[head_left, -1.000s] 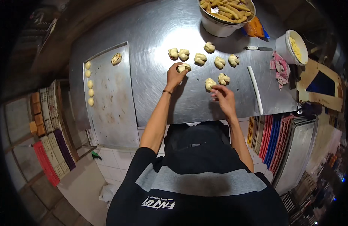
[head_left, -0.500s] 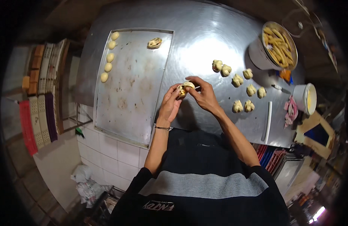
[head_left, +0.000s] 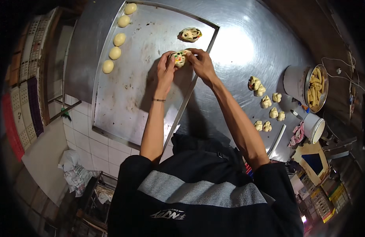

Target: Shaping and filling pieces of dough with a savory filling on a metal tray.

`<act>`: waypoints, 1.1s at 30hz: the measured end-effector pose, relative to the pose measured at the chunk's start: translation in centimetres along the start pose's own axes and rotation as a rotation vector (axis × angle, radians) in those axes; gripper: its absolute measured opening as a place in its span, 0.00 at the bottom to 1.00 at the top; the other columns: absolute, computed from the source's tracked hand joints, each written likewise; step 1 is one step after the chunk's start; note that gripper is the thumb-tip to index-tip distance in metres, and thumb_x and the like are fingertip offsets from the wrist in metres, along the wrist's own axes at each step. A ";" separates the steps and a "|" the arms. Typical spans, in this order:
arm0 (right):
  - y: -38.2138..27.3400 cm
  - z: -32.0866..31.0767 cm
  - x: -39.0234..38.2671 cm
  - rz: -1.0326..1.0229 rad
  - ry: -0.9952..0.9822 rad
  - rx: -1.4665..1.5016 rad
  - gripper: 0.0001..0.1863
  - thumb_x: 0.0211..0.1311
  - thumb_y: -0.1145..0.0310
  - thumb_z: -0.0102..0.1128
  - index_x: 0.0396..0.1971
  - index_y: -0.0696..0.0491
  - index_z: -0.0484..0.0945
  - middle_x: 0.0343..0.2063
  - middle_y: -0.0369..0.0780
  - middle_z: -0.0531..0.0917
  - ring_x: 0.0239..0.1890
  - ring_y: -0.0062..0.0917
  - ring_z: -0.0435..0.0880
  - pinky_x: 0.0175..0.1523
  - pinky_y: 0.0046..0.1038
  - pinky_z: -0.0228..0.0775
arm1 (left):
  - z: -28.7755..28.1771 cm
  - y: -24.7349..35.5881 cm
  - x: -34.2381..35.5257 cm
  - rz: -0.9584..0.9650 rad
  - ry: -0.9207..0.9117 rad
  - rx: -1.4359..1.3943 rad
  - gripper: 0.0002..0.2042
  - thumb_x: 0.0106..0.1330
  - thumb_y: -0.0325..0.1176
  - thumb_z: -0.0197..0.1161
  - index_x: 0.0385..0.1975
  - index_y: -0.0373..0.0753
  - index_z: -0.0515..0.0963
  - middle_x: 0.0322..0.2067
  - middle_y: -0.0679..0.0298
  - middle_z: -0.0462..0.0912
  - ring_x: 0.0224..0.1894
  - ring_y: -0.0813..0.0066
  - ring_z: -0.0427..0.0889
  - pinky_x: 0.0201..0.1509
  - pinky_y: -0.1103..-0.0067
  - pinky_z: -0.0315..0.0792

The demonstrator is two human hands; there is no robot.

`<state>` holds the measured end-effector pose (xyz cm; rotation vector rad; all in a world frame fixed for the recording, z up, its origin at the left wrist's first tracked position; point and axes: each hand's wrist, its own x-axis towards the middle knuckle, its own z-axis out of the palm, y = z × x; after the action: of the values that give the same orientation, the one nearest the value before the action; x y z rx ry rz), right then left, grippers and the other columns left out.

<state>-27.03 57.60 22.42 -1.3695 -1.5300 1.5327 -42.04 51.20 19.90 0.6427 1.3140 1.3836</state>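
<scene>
Between my two hands is a piece of filled dough [head_left: 178, 59], pale with red, green and dark bits showing. My left hand [head_left: 166, 72] grips its left side, and my right hand [head_left: 202, 65] pinches its right edge. Both hands are over the metal baking tray [head_left: 131, 93], whose right rim passes under my right hand. Just beyond them on the tray lies another filled dough piece [head_left: 190, 34], oval and with similar coloured bits. Several smooth round dough balls [head_left: 119, 39] sit in a row along the tray's left side.
Several knotted dough pieces [head_left: 266, 102] lie on the metal table [head_left: 233, 85] to the right. Beyond them are a bucket [head_left: 296, 83] of long yellowish pieces, a smaller white tub [head_left: 313, 128], a pink cloth [head_left: 297, 134] and a white rod [head_left: 277, 140].
Both hands have moved left and away from me, carrying the filled dough from beside the tray to above it. The filling now shows more openly, and the view has shifted.
</scene>
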 end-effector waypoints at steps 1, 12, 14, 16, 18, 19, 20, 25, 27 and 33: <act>0.9 -0.2 0.3 0.016 0.012 0.001 0.17 0.69 0.66 0.56 0.52 0.61 0.80 0.35 0.44 0.84 0.34 0.25 0.81 0.41 0.27 0.74 | 0.2 -0.1 0.2 0.024 -0.014 0.191 0.14 0.76 0.36 0.54 0.55 0.37 0.73 0.46 0.64 0.78 0.46 0.80 0.77 0.46 0.81 0.75; 2.1 3.2 0.8 -0.102 -0.039 -0.344 0.22 0.59 0.75 0.52 0.54 0.60 0.75 0.41 0.55 0.83 0.44 0.43 0.84 0.50 0.35 0.76 | -4.5 -0.5 2.6 0.001 0.109 0.520 0.22 0.69 0.32 0.61 0.62 0.35 0.69 0.46 0.47 0.82 0.46 0.57 0.84 0.48 0.73 0.79; 2.1 3.0 0.6 -0.044 -0.025 -0.185 0.26 0.61 0.74 0.51 0.62 0.57 0.70 0.53 0.54 0.80 0.56 0.42 0.81 0.60 0.35 0.73 | -6.3 -0.3 4.3 -0.077 0.055 0.078 0.28 0.73 0.28 0.56 0.69 0.33 0.55 0.50 0.51 0.82 0.49 0.66 0.83 0.51 0.76 0.79; 1.2 2.5 -1.3 -0.035 0.006 -0.112 0.27 0.63 0.73 0.52 0.64 0.58 0.68 0.58 0.54 0.77 0.60 0.41 0.78 0.62 0.37 0.72 | -8.5 0.8 4.7 0.065 0.102 0.521 0.27 0.72 0.30 0.57 0.68 0.32 0.58 0.52 0.47 0.79 0.51 0.62 0.82 0.52 0.73 0.78; 2.1 1.5 -3.3 -0.074 0.134 -0.026 0.15 0.63 0.70 0.60 0.47 0.61 0.78 0.41 0.48 0.85 0.42 0.31 0.85 0.48 0.31 0.77 | -8.1 1.6 4.6 0.253 0.144 0.931 0.27 0.71 0.30 0.58 0.67 0.32 0.59 0.53 0.47 0.78 0.51 0.60 0.82 0.52 0.72 0.78; 2.7 0.7 -4.5 -0.019 0.166 0.032 0.11 0.61 0.69 0.64 0.38 0.61 0.81 0.34 0.46 0.86 0.35 0.27 0.85 0.42 0.29 0.77 | -7.7 1.8 4.4 0.328 0.153 0.926 0.26 0.70 0.29 0.57 0.66 0.32 0.61 0.54 0.47 0.78 0.50 0.58 0.82 0.52 0.71 0.77; 3.4 -0.2 -5.9 0.002 0.216 0.048 0.09 0.61 0.69 0.65 0.34 0.60 0.81 0.29 0.42 0.85 0.31 0.23 0.83 0.39 0.28 0.75 | -7.1 2.0 4.3 0.402 0.161 0.921 0.25 0.69 0.29 0.57 0.65 0.32 0.63 0.55 0.47 0.77 0.49 0.56 0.82 0.53 0.70 0.77; 10.8 -4.1 -15.4 0.017 0.500 0.088 0.10 0.63 0.67 0.66 0.27 0.58 0.82 0.24 0.36 0.84 0.27 0.18 0.81 0.34 0.24 0.73 | 2.0 -1.0 0.1 0.329 -0.444 0.736 0.16 0.67 0.26 0.56 0.54 0.29 0.76 0.51 0.43 0.80 0.53 0.50 0.81 0.58 0.66 0.73; 11.3 -4.7 -18.9 0.097 0.648 0.195 0.11 0.68 0.66 0.61 0.29 0.58 0.82 0.24 0.36 0.84 0.27 0.16 0.80 0.34 0.23 0.73 | 4.3 -3.5 -2.0 0.435 -0.681 0.763 0.18 0.67 0.28 0.57 0.56 0.29 0.74 0.53 0.43 0.79 0.57 0.47 0.78 0.63 0.64 0.70; 12.4 -4.8 -25.4 0.351 0.902 0.347 0.11 0.72 0.67 0.54 0.36 0.58 0.82 0.31 0.36 0.85 0.30 0.16 0.81 0.36 0.20 0.73 | 8.8 -9.4 -2.8 0.810 -0.958 0.984 0.30 0.64 0.28 0.61 0.66 0.27 0.60 0.66 0.39 0.62 0.66 0.37 0.63 0.70 0.56 0.60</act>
<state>-11.55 33.91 18.09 -1.8067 -0.4722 1.0250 -30.23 50.02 14.09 2.3445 0.8413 0.6451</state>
